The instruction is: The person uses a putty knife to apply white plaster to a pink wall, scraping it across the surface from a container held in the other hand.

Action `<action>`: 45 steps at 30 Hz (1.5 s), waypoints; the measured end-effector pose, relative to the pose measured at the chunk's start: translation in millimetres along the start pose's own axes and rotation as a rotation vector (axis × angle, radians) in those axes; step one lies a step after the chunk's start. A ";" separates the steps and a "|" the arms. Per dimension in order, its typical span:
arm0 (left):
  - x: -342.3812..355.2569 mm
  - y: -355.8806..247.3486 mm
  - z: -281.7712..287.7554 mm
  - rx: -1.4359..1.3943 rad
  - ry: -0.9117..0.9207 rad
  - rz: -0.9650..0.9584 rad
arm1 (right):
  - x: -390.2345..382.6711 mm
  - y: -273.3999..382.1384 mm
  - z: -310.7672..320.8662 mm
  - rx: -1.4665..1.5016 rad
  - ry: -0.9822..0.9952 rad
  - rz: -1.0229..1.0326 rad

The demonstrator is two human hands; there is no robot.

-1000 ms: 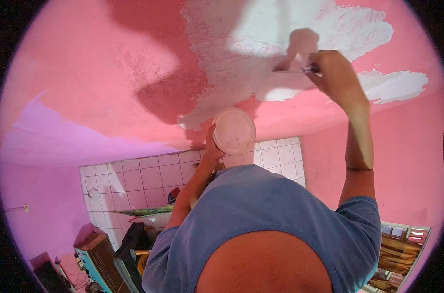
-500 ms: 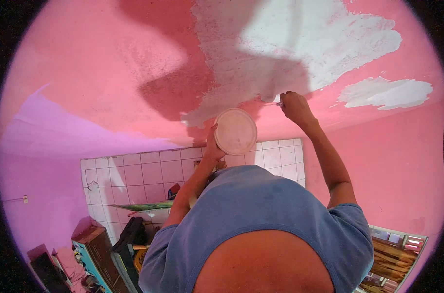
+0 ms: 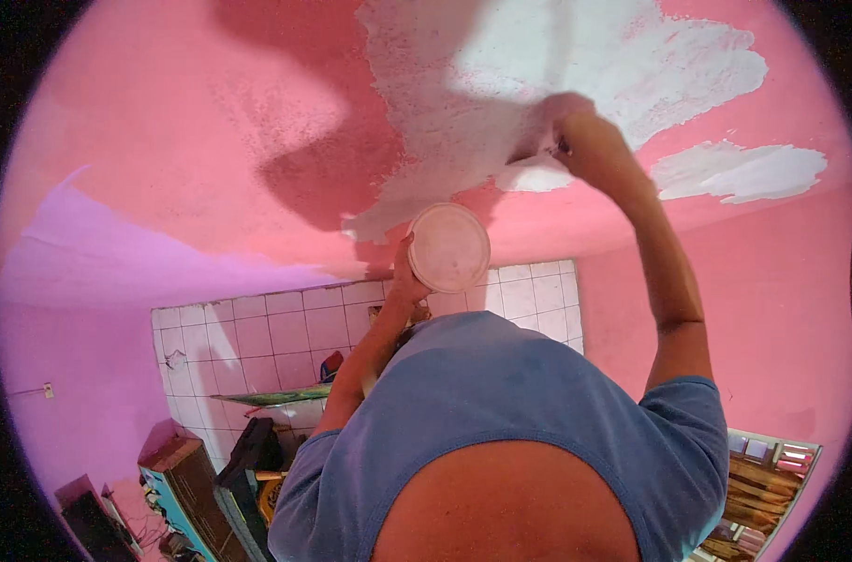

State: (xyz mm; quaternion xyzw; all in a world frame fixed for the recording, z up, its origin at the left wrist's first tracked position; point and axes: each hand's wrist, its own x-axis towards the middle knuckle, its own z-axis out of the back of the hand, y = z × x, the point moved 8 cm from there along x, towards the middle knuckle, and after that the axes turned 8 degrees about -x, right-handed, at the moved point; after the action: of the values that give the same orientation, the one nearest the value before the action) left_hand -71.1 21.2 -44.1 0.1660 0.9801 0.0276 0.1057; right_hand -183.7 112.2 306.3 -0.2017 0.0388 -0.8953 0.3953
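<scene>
Blue-shirted person w/ both arms up: left hand (image 3: 405, 281) clamped on the round pale tub (image 3: 449, 247) at 12 o'clock, keep it level. Right hand (image 3: 587, 140) at 1 o'clock, closed round a small tool, tip hard to see, on the white patch (image 3: 576, 66) of the pink ceiling (image 3: 164, 140). I'd go w/ short overlapping passes, light pressure.

**Ledge, cabinet and rack along the walls**

We see a narrow greenish ledge (image 3: 274, 397) running along the tiled wall, too blurred for us to tell what lies on it. Below it, at the lower left, stands a teal cabinet (image 3: 194, 506) with a brown top (image 3: 171, 456); a dark boxy thing (image 3: 254, 448) sits just beside its right edge. At the lower right, a shelf rack (image 3: 765, 480) carries rows of small packs.
</scene>
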 end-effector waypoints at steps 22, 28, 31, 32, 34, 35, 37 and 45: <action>-1.2 -1.9 1.5 -0.025 0.044 0.021 | -11.7 -22.3 23.8 0.112 0.220 -0.014; 2.7 -8.9 11.8 0.114 0.060 -0.061 | -0.9 -24.6 37.4 0.016 0.059 -0.078; -0.6 4.6 -17.1 0.003 0.073 0.033 | 7.0 -51.2 52.6 0.118 -0.002 -0.025; -3.9 2.9 -23.8 0.006 0.073 0.026 | 14.5 -54.4 61.7 0.061 0.002 0.045; -9.0 0.0 -30.3 0.010 0.067 0.018 | 27.2 -55.9 85.3 0.027 0.056 0.042; -10.4 -4.7 -28.6 0.012 0.068 0.006 | 35.5 -57.3 100.2 0.051 0.101 -0.024; -2.9 4.4 -28.0 0.004 0.142 0.058 | 32.3 -73.2 131.2 0.032 0.158 -0.151; -6.7 7.1 -44.2 0.046 0.088 0.038 | 18.8 -101.9 199.8 0.213 0.133 -0.165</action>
State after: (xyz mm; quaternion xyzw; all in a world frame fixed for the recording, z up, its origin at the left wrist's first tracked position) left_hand -72.2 24.8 1.0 0.1855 0.9808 0.0143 0.0582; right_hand -187.3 186.4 518.8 -0.1012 -0.0472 -0.9352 0.3360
